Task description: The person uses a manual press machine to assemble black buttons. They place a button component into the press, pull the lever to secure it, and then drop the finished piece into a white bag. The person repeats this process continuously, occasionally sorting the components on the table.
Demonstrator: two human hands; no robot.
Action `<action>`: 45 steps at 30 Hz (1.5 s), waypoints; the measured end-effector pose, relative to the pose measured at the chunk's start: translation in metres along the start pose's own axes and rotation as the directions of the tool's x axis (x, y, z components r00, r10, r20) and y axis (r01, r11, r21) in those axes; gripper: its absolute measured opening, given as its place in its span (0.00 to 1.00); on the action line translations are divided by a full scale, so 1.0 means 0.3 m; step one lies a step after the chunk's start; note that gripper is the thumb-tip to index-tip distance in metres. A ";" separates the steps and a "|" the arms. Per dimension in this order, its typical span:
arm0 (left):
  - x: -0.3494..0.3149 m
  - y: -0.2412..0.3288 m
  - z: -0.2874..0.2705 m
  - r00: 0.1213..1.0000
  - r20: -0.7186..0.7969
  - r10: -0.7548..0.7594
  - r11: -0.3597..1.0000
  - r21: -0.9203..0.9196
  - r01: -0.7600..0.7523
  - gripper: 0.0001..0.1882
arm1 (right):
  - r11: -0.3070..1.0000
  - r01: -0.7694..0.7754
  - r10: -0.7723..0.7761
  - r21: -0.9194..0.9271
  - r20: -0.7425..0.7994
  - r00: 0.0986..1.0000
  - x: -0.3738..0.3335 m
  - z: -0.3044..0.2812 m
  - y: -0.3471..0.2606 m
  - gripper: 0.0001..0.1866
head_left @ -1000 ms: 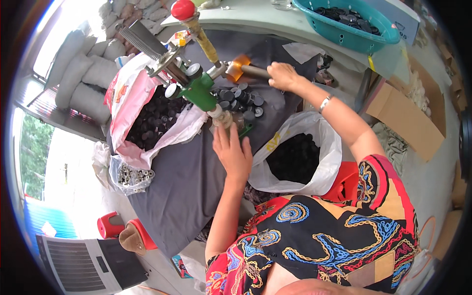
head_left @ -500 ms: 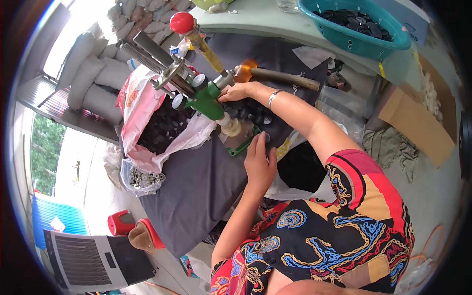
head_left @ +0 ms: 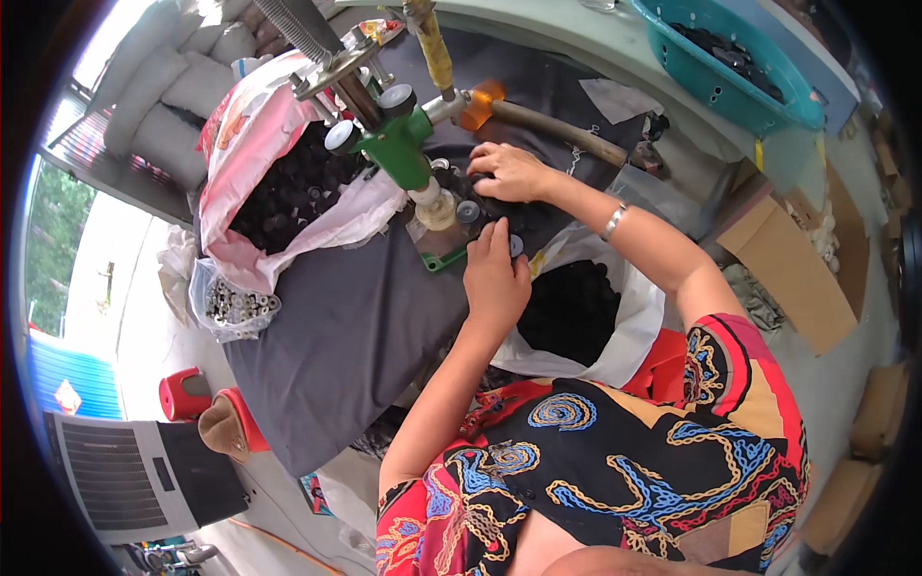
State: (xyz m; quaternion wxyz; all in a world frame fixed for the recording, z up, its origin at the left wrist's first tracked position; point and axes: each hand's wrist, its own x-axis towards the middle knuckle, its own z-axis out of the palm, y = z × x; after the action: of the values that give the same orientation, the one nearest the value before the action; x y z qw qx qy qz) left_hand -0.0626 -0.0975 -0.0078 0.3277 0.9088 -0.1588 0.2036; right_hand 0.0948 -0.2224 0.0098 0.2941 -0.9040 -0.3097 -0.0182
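A green hand press [head_left: 396, 154] with a yellow-wrapped lever [head_left: 428, 48] stands on the dark cloth. Under its ram is a pale cylindrical die [head_left: 436, 209] above the green base [head_left: 443, 260]. Next to that base, my left hand [head_left: 496, 274] has its fingers stretched forward, holding nothing I can see. One small grey-capped disc [head_left: 468, 211] lies just beyond its fingertips, and another round piece [head_left: 516, 246] is beside them. My right hand [head_left: 511, 174] reaches over loose black round pieces right of the press, its fingers bent and apart; the fingertips are partly hidden.
A pink-white sack [head_left: 288, 187] of black pieces lies left of the press, above a clear bag [head_left: 235, 307] of small metal parts. Nearer me is a white sack [head_left: 639, 326] with black contents. A hammer handle [head_left: 567, 132], teal basket [head_left: 663, 58] and cardboard box [head_left: 797, 274] are right.
My right hand has left the press lever area and moved down onto the black pieces. My left hand stays beside the base. The whole view has shifted.
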 end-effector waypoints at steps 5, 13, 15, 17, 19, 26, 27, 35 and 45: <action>-0.068 0.053 -0.008 0.993 0.090 0.071 0.995 -0.069 -0.065 0.25 | 0.999 0.006 -0.013 -0.042 -0.165 0.986 -0.210 0.001 -0.049 0.19; -0.149 0.041 -0.095 0.975 0.003 0.221 0.936 -0.283 -0.211 0.16 | 0.994 0.040 -0.064 -0.098 -0.250 0.966 -0.380 -0.052 -0.132 0.11; -0.105 -0.006 -0.142 0.975 -0.178 0.130 0.962 -0.215 -0.168 0.14 | 0.983 0.183 -0.175 -0.005 -0.324 0.930 -0.258 -0.053 -0.097 0.08; -0.033 -0.078 -0.195 0.953 -0.296 0.065 0.990 -0.102 -0.100 0.14 | 0.960 0.278 -0.255 -0.001 -0.401 0.880 -0.123 -0.049 -0.105 0.07; 0.042 -0.189 -0.203 0.947 -0.314 -0.072 0.992 -0.119 0.036 0.14 | 0.941 0.327 -0.267 0.092 -0.395 0.879 0.014 -0.021 -0.079 0.09; 0.192 -0.320 -0.210 0.955 -0.249 -0.159 0.985 0.027 0.171 0.23 | 0.860 0.462 -0.370 0.216 -0.360 0.857 0.179 0.143 -0.044 0.12; 0.211 -0.314 -0.213 0.956 -0.235 -0.175 0.983 0.016 0.184 0.24 | 0.874 0.446 -0.360 0.191 -0.362 0.860 0.173 0.132 -0.041 0.11; 0.257 -0.423 -0.153 0.986 0.036 -0.162 0.910 -0.381 0.163 0.25 | 0.943 0.228 -0.166 0.241 -0.251 0.954 0.007 0.070 0.025 0.07; 0.087 -0.328 -0.095 0.889 -0.383 -0.251 0.959 -0.222 0.175 0.19 | 0.946 0.287 -0.240 0.148 -0.271 0.932 0.249 0.084 -0.011 0.30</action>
State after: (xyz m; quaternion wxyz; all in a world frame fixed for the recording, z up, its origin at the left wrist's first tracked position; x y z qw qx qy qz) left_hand -0.0061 -0.0104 -0.0277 0.4555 0.8244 -0.0040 0.3360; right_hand 0.1494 -0.1657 0.0067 0.4084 -0.8132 -0.3895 -0.1420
